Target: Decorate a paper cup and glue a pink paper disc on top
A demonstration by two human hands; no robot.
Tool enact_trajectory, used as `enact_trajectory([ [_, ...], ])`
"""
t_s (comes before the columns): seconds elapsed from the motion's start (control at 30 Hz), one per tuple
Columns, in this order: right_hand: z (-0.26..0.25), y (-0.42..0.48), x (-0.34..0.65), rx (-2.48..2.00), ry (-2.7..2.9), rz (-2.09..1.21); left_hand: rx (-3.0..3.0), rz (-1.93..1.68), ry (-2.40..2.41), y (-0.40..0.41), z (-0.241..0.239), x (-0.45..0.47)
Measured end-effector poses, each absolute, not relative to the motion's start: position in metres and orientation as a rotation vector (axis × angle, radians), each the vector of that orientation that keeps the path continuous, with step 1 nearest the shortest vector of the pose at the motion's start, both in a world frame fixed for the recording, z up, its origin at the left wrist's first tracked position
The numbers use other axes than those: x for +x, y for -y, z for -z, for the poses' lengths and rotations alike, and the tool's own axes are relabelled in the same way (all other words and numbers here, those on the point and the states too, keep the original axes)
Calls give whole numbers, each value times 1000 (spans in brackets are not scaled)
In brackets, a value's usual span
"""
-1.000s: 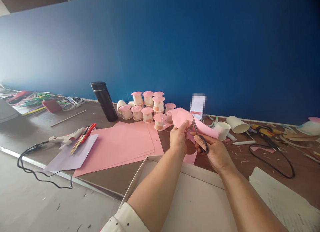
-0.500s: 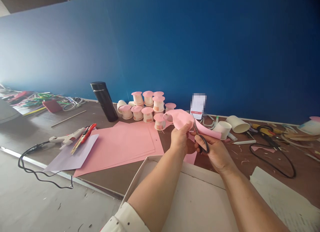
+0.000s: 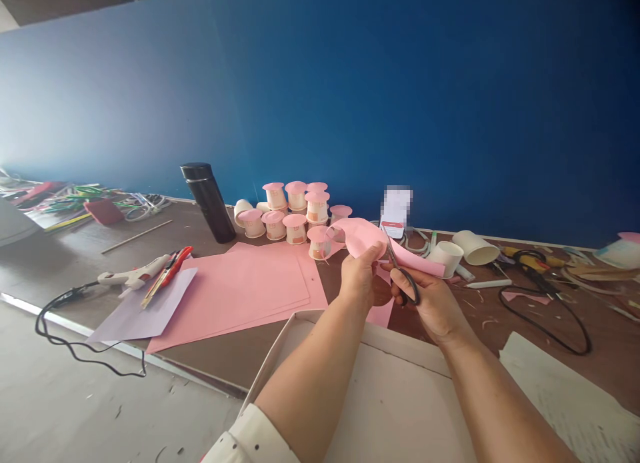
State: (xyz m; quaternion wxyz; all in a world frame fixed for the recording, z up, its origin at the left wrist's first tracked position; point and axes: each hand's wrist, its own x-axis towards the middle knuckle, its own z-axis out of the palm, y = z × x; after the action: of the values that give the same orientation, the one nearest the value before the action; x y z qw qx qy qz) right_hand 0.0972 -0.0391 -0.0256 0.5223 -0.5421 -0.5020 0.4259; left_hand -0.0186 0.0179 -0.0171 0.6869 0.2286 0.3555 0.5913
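Note:
Pinched in my left hand is a sheet of pink paper, partly cut and curling to both sides. My right hand has its fingers through the black handles of a pair of scissors. The scissor blades lie against the paper, close to my left thumb. A long strip of the same sheet sticks out to the right above my right hand. Just behind the paper stand several paper cups with pink round tops, some stacked on others. Below my forearms lies a pale open box or lid.
Pink sheets cover the table's left middle, with a lilac sheet, a red utility knife and a glue gun. A black bottle stands behind. Right: a phone, white cups, a black cable.
The scissors and my right hand have shifted very slightly to the right. The strip's right end has moved a little with them. My left hand stays nearly in place.

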Motion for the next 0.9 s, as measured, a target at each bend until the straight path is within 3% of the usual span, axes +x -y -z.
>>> enact_trajectory([
  [0.9,23,40,96,-1300,1205,-996,523,-1324,-857,-20,17,-20],
])
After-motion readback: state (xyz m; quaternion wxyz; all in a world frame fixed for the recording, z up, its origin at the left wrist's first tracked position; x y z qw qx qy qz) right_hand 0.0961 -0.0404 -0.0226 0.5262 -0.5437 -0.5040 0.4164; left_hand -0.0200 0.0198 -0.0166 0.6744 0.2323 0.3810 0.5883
